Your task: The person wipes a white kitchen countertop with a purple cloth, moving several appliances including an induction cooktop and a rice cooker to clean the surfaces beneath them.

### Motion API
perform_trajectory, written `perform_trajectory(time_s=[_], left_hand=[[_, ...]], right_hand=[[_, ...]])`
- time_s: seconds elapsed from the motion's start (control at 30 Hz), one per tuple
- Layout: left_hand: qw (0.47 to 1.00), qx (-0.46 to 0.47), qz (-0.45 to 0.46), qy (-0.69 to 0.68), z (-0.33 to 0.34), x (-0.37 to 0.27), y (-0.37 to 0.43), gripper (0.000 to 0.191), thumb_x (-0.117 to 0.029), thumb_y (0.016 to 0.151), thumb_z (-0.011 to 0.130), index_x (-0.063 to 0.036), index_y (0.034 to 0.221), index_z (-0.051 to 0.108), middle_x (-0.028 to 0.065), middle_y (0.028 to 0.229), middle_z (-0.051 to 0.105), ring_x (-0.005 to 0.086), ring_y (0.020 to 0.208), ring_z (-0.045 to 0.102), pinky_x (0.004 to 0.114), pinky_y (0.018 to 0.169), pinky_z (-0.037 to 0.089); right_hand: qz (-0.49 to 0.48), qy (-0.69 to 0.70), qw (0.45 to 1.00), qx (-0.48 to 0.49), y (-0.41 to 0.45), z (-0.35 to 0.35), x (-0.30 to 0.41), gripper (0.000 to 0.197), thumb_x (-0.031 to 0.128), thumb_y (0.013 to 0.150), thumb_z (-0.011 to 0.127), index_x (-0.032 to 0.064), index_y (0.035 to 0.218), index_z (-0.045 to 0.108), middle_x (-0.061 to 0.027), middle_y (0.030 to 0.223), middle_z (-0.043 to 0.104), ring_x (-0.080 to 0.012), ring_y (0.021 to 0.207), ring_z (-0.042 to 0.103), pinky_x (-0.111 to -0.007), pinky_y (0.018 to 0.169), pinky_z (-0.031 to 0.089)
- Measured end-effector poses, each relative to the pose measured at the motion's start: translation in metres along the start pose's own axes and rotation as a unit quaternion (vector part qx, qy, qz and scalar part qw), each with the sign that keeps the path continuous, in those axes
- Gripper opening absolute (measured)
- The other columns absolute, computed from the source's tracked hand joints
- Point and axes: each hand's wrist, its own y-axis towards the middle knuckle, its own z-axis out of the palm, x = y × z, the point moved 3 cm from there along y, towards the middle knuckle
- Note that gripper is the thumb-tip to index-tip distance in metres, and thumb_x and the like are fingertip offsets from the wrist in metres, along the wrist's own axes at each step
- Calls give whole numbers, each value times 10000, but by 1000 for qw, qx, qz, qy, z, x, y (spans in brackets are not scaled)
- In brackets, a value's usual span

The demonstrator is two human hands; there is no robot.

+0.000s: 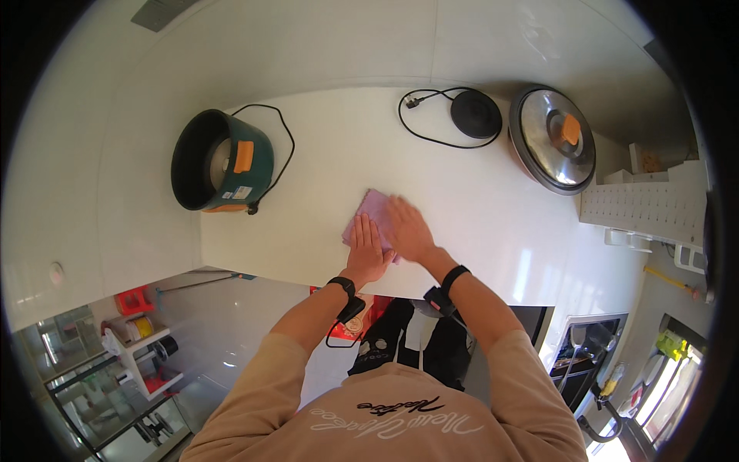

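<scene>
A folded purple cloth [375,211] with a scalloped edge lies on the white countertop [323,156] in front of me. My left hand [368,248] rests flat on its near left part, fingers extended and thumb out to the side. Over the cloth's right side is my right hand [411,230], slightly blurred, with its fingertips towards the far edge. Whether those right fingers pinch any fabric is hidden. Part of the cloth is covered by both hands.
To the left, a dark green cooker body [254,167] lies on its side with a black cord. At the back right are a round black base [476,114] with a plugged cord and a lidded pot [554,141]. A white perforated rack [641,199] stands far right.
</scene>
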Motion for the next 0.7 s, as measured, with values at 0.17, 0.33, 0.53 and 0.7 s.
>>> perform_trajectory(time_s=[0.17, 0.33, 0.53, 0.7], left_hand=[[992, 111, -57, 10, -4, -12, 15, 948, -510, 976, 466, 187, 1507, 102, 374, 1604, -50, 527, 1495, -98, 588, 1207, -22], [981, 168, -93, 13, -8, -7, 16, 960, -552, 981, 423, 158, 1528, 79, 352, 1614, -92, 505, 1498, -138, 570, 1206, -62], [979, 183, -91, -7, -10, -12, 20, 945, -542, 985, 425, 145, 1536, 81, 346, 1617, -102, 493, 1500, -151, 568, 1205, -70], [982, 167, -82, 21, -14, -12, 18, 924, -541, 990, 428, 118, 1549, 101, 303, 1639, -72, 451, 1520, -113, 540, 1217, -65]], right_hand=[[89, -60, 990, -93, 57, -22, -47, 747, 443, 1019, 442, -110, 1497, 288, -281, 1609, 218, -391, 1523, 151, -463, 1241, 140], [76, -91, 988, -104, 99, -22, -66, 767, 448, 1021, 442, -118, 1504, 260, -288, 1616, 185, -396, 1524, 137, -465, 1245, 124], [83, -87, 980, -161, 152, -32, -84, 766, 449, 1019, 438, -122, 1499, 264, -290, 1610, 198, -400, 1514, 157, -461, 1245, 129], [44, -179, 975, -121, 148, -37, -72, 689, 405, 1027, 428, -110, 1475, 338, -244, 1605, 253, -362, 1503, 208, -459, 1242, 153]])
